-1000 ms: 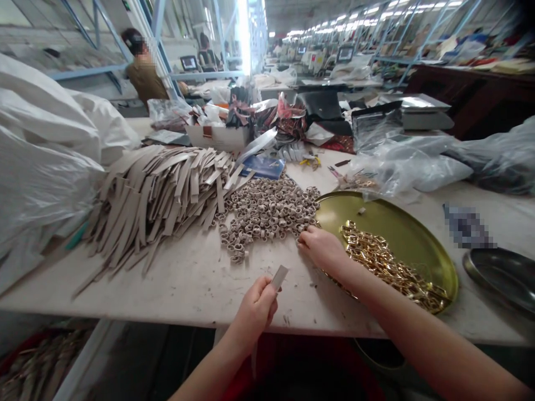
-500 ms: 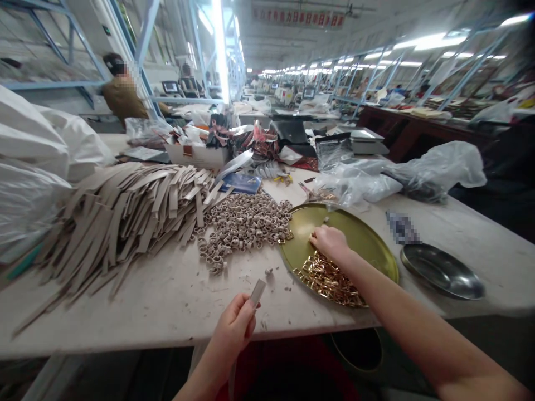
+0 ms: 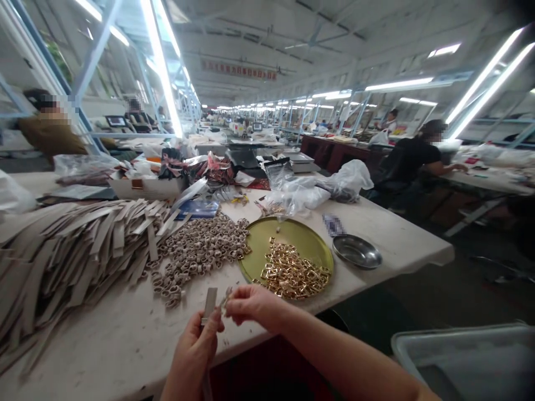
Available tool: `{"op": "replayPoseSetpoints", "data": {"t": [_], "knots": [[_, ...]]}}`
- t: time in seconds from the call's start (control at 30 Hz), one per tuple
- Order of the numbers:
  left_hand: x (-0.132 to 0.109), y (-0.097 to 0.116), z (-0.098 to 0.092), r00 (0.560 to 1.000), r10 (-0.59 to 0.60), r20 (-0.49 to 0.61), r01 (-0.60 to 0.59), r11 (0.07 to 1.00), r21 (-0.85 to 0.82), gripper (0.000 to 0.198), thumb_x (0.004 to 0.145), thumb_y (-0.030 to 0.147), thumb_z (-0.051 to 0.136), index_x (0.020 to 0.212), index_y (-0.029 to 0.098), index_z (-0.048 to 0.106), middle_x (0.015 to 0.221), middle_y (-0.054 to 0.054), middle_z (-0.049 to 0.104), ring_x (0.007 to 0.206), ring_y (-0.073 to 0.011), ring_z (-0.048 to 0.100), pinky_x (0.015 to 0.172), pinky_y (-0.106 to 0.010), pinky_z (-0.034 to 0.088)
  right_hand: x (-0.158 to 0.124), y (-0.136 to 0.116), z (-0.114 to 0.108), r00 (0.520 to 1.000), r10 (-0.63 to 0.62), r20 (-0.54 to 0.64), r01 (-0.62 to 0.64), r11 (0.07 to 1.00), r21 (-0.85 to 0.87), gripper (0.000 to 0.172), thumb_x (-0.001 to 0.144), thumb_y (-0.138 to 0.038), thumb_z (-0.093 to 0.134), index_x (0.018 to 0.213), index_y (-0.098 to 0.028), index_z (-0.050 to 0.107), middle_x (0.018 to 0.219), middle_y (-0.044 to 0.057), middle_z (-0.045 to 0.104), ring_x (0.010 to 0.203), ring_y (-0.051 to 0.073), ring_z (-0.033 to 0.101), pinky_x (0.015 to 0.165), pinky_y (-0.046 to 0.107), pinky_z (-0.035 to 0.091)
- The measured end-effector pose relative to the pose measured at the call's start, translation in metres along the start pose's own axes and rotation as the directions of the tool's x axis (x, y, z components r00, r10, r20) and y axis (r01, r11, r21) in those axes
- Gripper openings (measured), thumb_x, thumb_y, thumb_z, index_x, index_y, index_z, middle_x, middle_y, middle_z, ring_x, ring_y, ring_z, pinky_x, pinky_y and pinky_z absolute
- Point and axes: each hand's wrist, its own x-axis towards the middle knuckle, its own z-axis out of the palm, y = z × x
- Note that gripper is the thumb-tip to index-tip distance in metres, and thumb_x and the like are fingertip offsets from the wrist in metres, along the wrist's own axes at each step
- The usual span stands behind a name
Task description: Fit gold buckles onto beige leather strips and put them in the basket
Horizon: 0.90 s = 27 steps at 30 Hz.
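Observation:
Near the table's front edge my left hand (image 3: 200, 337) is closed around a grey-beige strap (image 3: 210, 302), whose end sticks up above the thumb. Close beside it, my right hand (image 3: 246, 303) pinches a small gold buckle (image 3: 227, 301), its shape partly hidden by the fingers. Whether the buckle touches the strap I cannot tell. Behind my right hand lies a round gold-green tray (image 3: 261, 231) with a heap of gold buckles (image 3: 292, 270). To the tray's left is a pile of small beige loops (image 3: 200, 245). Farther left, many loose straps (image 3: 83, 250) lie stacked.
A shallow metal dish (image 3: 357, 250) stands right of the tray. Clear plastic bags (image 3: 301, 192) and a white box of scraps (image 3: 146, 188) lie at the back. A person in black (image 3: 413, 159) sits at another table. A plastic bin (image 3: 463, 356) stands lower right.
My right hand has left the tray with a buckle and come beside my left hand. The camera view has turned to the right.

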Motion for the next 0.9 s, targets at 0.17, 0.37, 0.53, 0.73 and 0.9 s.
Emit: {"op": "replayPoseSetpoints", "data": {"t": [0.17, 0.37, 0.53, 0.73, 0.9], "knots": [[-0.002, -0.004, -0.007, 0.995, -0.006, 0.104, -0.011, 0.987, 0.162, 0.053, 0.056, 0.064, 0.064, 0.074, 0.015, 0.055, 0.049, 0.005, 0.047, 0.044, -0.0081, 0.037, 0.041, -0.019, 0.029, -0.033, 0.006, 0.038, 0.998, 0.044, 0.043, -0.061, 0.798, 0.599, 0.039, 0.058, -0.044, 0.076, 0.072, -0.015, 0.055, 0.061, -0.005, 0.054, 0.053, 0.006, 0.045, 0.052, 0.021, 0.035], [-0.013, 0.005, -0.014, 0.982, 0.091, 0.164, -0.148, 0.910, 0.388, 0.051, 0.068, 0.067, 0.051, 0.071, 0.016, 0.058, 0.054, 0.001, 0.052, 0.053, -0.0141, 0.047, 0.051, -0.024, 0.040, -0.038, 0.003, 0.029, 0.997, 0.007, -0.081, 0.053, 0.695, 0.717, 0.037, 0.060, -0.038, 0.077, 0.083, -0.015, 0.060, 0.059, -0.005, 0.057, 0.052, 0.007, 0.050, 0.053, 0.021, 0.036], [-0.025, -0.001, -0.015, 0.968, 0.137, 0.210, -0.225, 0.845, 0.485, 0.051, 0.076, 0.065, 0.040, 0.076, 0.019, 0.060, 0.057, 0.000, 0.056, 0.055, -0.0159, 0.051, 0.053, -0.024, 0.043, -0.039, 0.002, 0.027, 0.983, 0.181, -0.021, -0.042, 0.339, 0.940, 0.043, 0.048, -0.034, 0.084, 0.076, -0.015, 0.058, 0.057, -0.005, 0.058, 0.050, 0.007, 0.054, 0.057, 0.024, 0.044], [-0.030, 0.000, -0.010, 0.933, 0.143, 0.329, -0.304, 0.804, 0.511, 0.040, 0.079, 0.057, 0.043, 0.077, 0.020, 0.061, 0.076, -0.004, 0.066, 0.072, -0.0203, 0.059, 0.068, -0.027, 0.047, -0.050, 0.005, 0.042, 0.982, 0.161, 0.101, -0.148, 0.310, 0.939, 0.040, 0.050, -0.034, 0.084, 0.073, -0.014, 0.057, 0.060, -0.003, 0.062, 0.049, 0.007, 0.054, 0.054, 0.023, 0.045], [-0.026, -0.002, -0.003, 0.958, 0.104, 0.267, -0.189, 0.929, 0.319, 0.044, 0.074, 0.061, 0.049, 0.078, 0.017, 0.057, 0.062, -0.001, 0.059, 0.054, -0.0141, 0.051, 0.051, -0.023, 0.043, -0.050, 0.003, 0.046, 0.986, 0.093, -0.136, 0.066, 0.533, 0.843, 0.038, 0.055, -0.038, 0.081, 0.068, -0.015, 0.053, 0.055, -0.004, 0.059, 0.048, 0.009, 0.054, 0.051, 0.021, 0.042]]}}
